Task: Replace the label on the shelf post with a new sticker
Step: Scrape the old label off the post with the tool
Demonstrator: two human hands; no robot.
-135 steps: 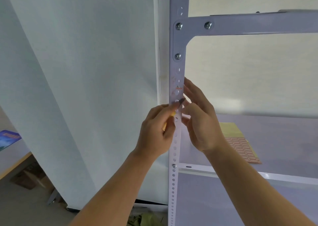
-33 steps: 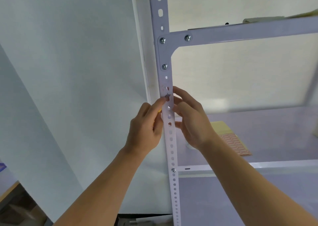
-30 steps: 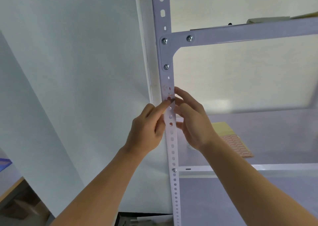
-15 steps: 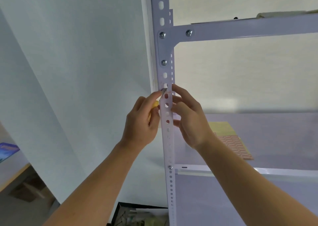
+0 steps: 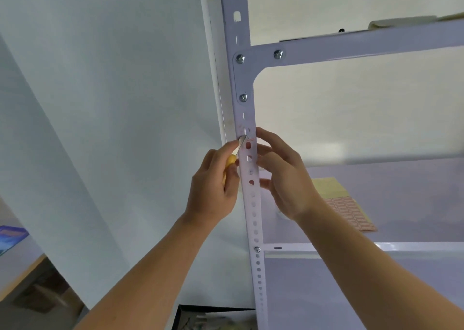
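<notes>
A white perforated shelf post runs up the middle of the view. My left hand grips a yellow-handled scraper, and its metal blade tip touches the post's left edge at faint reddish label remnants. On the post's right side my right hand has its fingers curled round the edge, some of them hidden behind the post. A yellow sheet of red stickers lies on the shelf board behind my right wrist.
A horizontal shelf beam is bolted to the post near the top. A lower shelf edge crosses under my right forearm. A white wall panel fills the left. A wooden table corner shows at lower left.
The blade tip has worked up the post from below the residue to its left edge. My right hand has kept its hold on the post's right side. The camera view shifted slightly.
</notes>
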